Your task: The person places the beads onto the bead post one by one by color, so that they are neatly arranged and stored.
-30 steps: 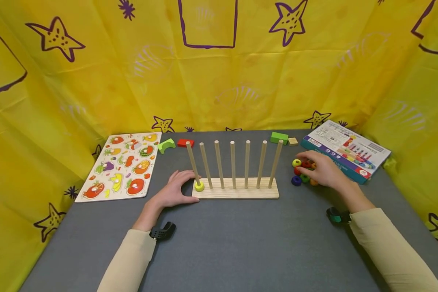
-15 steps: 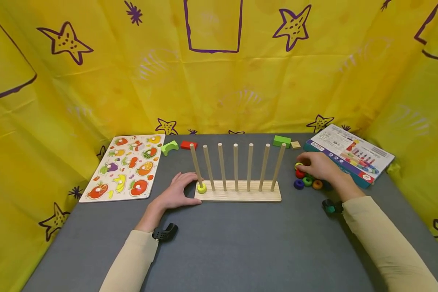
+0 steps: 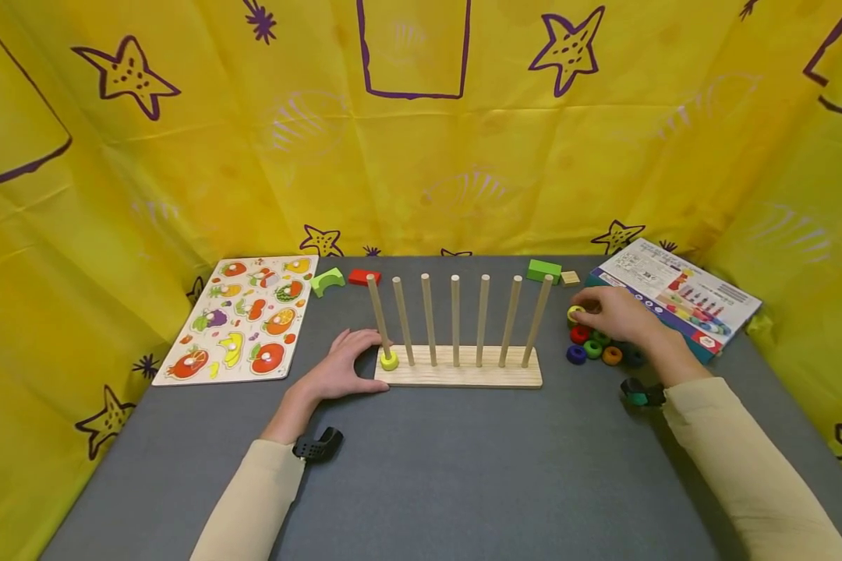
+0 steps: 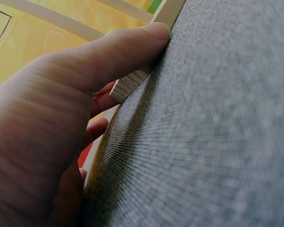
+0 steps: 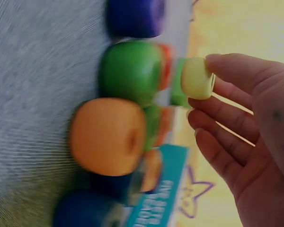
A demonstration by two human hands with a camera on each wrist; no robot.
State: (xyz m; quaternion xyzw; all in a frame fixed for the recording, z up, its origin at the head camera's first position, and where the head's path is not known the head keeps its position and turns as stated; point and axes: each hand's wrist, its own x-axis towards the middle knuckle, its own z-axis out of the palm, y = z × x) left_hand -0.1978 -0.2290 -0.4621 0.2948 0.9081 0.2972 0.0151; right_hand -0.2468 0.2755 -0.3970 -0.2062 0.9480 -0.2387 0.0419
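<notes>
A wooden peg stand [image 3: 463, 377] with a row of several upright pegs stands mid-table. One yellow bead [image 3: 389, 361] sits at the foot of its leftmost peg. My left hand [image 3: 342, 369] grips the left end of the base, thumb along the front edge and fingers behind. On the right, my right hand [image 3: 619, 318] pinches another yellow bead [image 5: 197, 78] between thumb and fingers, raised off the table in the right wrist view. Below that hand lie loose beads, among them a green bead [image 5: 131, 73], an orange bead [image 5: 106, 137] and a purple-blue bead [image 3: 576, 354].
A fruit puzzle board [image 3: 235, 319] lies at left. Behind the stand are a green arch block [image 3: 327, 281], a red block [image 3: 364, 276], a green block [image 3: 543, 270] and a small plain wooden block [image 3: 570, 278]. A flat game box [image 3: 681, 292] lies right, near the yellow curtain [image 3: 421, 171].
My right hand has gone from hovering over the bead pile to pinching a yellow bead and lifting it slightly. The left hand keeps its grip on the stand.
</notes>
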